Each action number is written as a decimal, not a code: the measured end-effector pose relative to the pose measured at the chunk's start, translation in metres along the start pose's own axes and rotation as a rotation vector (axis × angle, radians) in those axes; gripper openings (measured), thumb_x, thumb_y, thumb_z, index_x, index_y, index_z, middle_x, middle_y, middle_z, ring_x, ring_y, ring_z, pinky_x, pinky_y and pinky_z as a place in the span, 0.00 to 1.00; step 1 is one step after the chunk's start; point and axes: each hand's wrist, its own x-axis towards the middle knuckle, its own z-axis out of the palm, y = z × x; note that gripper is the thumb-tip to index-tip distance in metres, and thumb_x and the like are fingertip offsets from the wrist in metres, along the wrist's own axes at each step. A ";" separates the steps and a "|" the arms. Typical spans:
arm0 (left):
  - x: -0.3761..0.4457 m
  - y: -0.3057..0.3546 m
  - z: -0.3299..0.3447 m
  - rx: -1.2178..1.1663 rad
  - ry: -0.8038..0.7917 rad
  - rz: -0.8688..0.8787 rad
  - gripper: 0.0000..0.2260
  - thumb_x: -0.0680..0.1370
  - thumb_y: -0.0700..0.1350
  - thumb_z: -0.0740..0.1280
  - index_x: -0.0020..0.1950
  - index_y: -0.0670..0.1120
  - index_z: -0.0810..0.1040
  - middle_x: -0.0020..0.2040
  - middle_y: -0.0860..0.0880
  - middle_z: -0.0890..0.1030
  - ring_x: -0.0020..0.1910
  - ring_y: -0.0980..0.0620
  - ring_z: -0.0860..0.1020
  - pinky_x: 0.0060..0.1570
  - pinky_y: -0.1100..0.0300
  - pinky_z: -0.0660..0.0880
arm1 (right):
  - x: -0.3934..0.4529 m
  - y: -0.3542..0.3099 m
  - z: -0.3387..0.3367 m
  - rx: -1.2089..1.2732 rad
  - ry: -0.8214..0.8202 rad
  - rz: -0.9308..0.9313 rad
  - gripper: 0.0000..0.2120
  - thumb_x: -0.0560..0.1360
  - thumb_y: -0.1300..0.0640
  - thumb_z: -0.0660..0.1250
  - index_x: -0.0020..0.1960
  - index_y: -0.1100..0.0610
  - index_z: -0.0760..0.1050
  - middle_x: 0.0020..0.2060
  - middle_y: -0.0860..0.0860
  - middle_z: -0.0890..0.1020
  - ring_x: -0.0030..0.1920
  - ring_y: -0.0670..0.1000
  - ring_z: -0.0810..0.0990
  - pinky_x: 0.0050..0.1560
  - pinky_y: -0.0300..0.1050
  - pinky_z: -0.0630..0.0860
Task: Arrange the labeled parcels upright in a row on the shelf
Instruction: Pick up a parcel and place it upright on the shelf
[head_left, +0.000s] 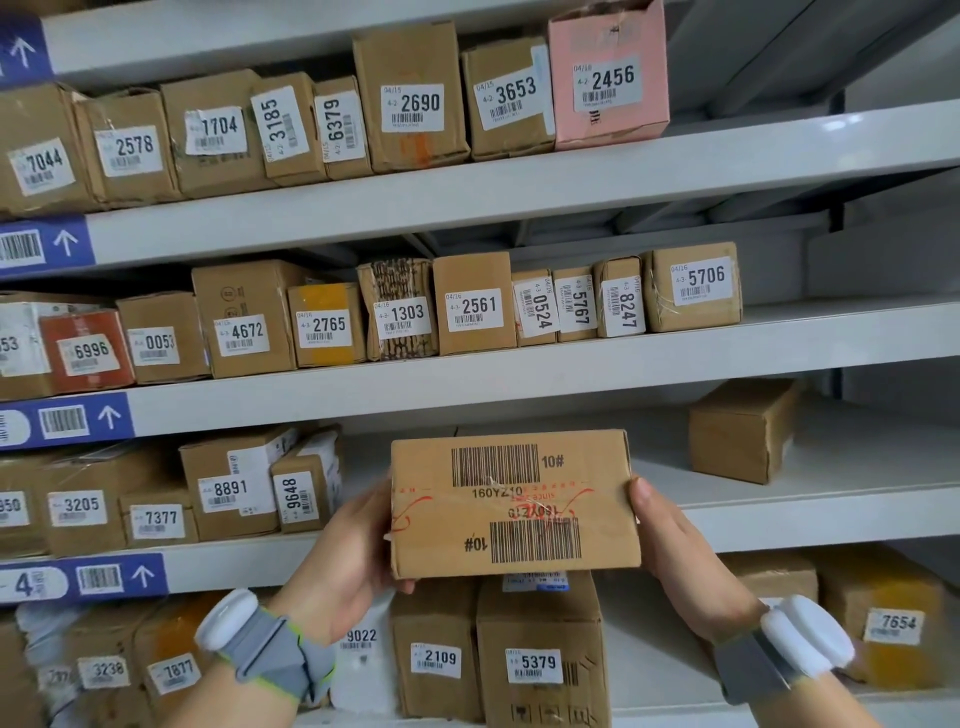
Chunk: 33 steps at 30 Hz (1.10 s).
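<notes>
I hold a brown cardboard parcel in the air in front of the third shelf, its broad face with two printed barcodes and "10#" turned toward me. My left hand grips its left edge and lower corner. My right hand grips its right edge. To the left on that shelf stands a row of labeled parcels ending with 9648. An unlabeled brown box sits farther right and deeper on the same shelf.
Shelves above carry rows of labeled boxes, such as 2561 and the pink 2456. Below, boxes 2109, 5379 and 7654 stand on the lower shelf. Bare shelf shows between 9648 and the unlabeled box.
</notes>
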 end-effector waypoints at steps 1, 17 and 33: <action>-0.001 -0.001 0.002 0.003 0.017 0.022 0.13 0.81 0.51 0.57 0.55 0.47 0.77 0.37 0.43 0.84 0.29 0.46 0.81 0.21 0.60 0.73 | 0.000 0.000 -0.001 -0.021 0.004 -0.018 0.35 0.66 0.23 0.53 0.63 0.40 0.73 0.53 0.41 0.85 0.55 0.45 0.84 0.52 0.42 0.79; -0.016 -0.009 0.001 0.095 -0.031 0.178 0.16 0.82 0.38 0.55 0.67 0.50 0.72 0.40 0.42 0.84 0.29 0.45 0.79 0.29 0.54 0.78 | -0.007 -0.003 -0.001 0.025 0.116 0.034 0.33 0.70 0.22 0.49 0.60 0.41 0.77 0.50 0.44 0.87 0.52 0.49 0.84 0.47 0.45 0.79; -0.012 -0.006 0.006 0.292 0.203 0.041 0.18 0.84 0.51 0.52 0.47 0.51 0.80 0.40 0.46 0.86 0.47 0.43 0.82 0.49 0.45 0.78 | -0.011 -0.006 0.004 0.011 0.168 -0.011 0.32 0.72 0.34 0.56 0.46 0.63 0.78 0.35 0.60 0.77 0.25 0.50 0.72 0.25 0.41 0.67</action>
